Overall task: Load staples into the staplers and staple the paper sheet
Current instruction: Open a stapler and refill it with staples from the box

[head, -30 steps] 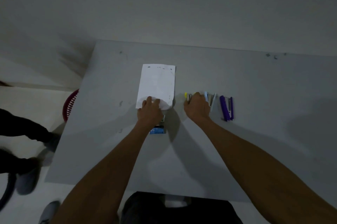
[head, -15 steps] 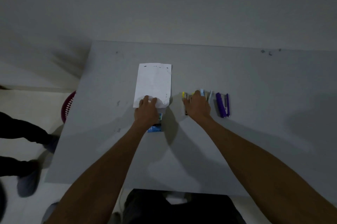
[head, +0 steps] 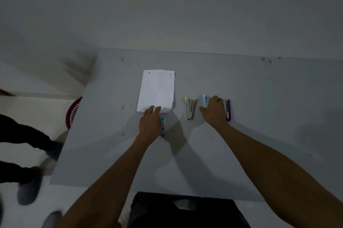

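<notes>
Matte grey table (head: 259, 98) bears creased paper sheet (head: 157, 88).

Paper sheet (head: 156, 90): on table (head: 259, 135), left of the staplers.
Staple box (head: 162, 127): just near of sheet, partly under left hand (head: 150, 123).
Staplers: left stapler (head: 190, 108), middle stapler (head: 204, 100), right stapler (head: 228, 110) in a row; right hand (head: 215, 111) over the latter two.
Basket (head: 73, 112): beyond table's left edge.

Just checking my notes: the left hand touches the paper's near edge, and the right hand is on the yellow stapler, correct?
Not quite. The head view shows the right hand on the light blue stapler; the yellow stapler lies untouched beside it. The left hand does touch the paper.
</notes>
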Available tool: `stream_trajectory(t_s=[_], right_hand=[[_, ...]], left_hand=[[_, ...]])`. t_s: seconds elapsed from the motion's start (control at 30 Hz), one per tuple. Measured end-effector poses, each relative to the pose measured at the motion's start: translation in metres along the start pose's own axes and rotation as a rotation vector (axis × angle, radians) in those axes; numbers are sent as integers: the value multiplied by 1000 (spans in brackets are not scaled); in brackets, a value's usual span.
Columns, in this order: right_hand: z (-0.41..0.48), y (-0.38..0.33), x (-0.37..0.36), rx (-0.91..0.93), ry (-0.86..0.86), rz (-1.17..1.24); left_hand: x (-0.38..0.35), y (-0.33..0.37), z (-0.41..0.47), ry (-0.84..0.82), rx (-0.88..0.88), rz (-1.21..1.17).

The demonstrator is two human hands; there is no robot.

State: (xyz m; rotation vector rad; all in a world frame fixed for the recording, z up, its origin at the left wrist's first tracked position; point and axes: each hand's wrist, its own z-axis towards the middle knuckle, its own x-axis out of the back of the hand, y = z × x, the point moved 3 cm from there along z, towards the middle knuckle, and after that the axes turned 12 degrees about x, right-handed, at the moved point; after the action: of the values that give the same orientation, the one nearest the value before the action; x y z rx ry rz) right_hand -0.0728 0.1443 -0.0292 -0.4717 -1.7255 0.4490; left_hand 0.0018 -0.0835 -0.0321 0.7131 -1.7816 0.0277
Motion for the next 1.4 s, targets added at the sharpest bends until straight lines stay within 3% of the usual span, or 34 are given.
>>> stream_trajectory(t_s=[0.3, 0.43, 0.53, 0.67, 0.87, 1.07, 1.2, 1.4], right_hand=[[-17, 0, 2, 23, 65, 53], [-47, -11, 5, 245, 116, 196], [-62, -16, 9, 285, 136, 281], [-67, -19, 21, 331, 80, 405], [-55, -13, 46, 48, 37, 894], [-47, -20, 57, 102, 55, 883], [-42, -14, 58, 25, 93, 882], [-30, 5, 52, -168, 179, 999]], left_hand=[[-10, 38, -27, 75, -155, -284], [-1, 80, -36, -74, -145, -548], [3, 98, -37, -238, -39, -755], [11, 104, -31, -193, -24, -767], [30, 121, -35, -182, -171, -606], [35, 127, -38, -170, -250, -538], [34, 119, -36, -207, -195, -655], [37, 105, -36, -288, -9, -1032]])
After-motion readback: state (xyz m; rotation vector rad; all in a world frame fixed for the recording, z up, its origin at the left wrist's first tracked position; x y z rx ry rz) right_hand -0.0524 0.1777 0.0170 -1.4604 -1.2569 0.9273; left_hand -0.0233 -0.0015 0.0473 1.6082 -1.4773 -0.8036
